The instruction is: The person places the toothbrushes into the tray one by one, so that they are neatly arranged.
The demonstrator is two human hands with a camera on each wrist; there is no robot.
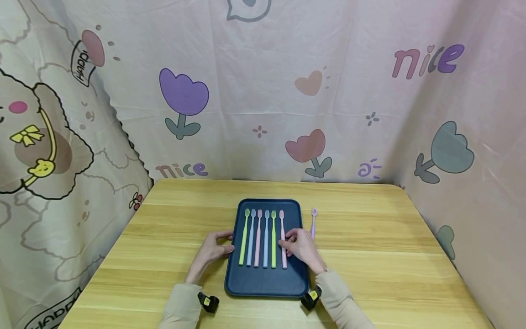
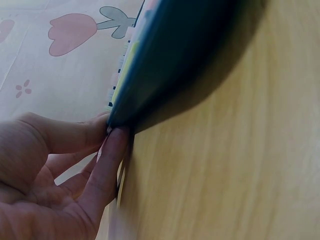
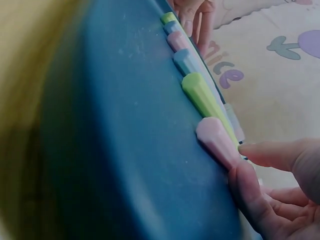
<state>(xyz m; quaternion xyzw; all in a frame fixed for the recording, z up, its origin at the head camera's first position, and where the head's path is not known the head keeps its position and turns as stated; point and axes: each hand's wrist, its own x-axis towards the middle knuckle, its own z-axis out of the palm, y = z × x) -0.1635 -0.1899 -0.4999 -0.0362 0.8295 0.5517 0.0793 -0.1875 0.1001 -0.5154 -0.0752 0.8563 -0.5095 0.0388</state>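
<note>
A dark blue tray (image 1: 267, 281) lies on the table with several toothbrushes side by side, heads toward the far end. From the left come a green one (image 1: 244, 237), a blue, a pink, a blue, a second green one (image 1: 273, 242) and, past a wider gap, another pink toothbrush (image 1: 284, 260). My right hand (image 1: 303, 247) pinches that last pink toothbrush by its handle between thumb and finger, at the tray's right side. At the left edge, my left hand (image 1: 211, 251) holds the tray's rim between thumb and fingers, as the left wrist view shows.
A purple toothbrush (image 1: 314, 224) lies on the wooden table (image 1: 370, 256) just right of the tray, partly behind my right hand. Printed cloth (image 1: 255, 91) hangs along the table's back and sides.
</note>
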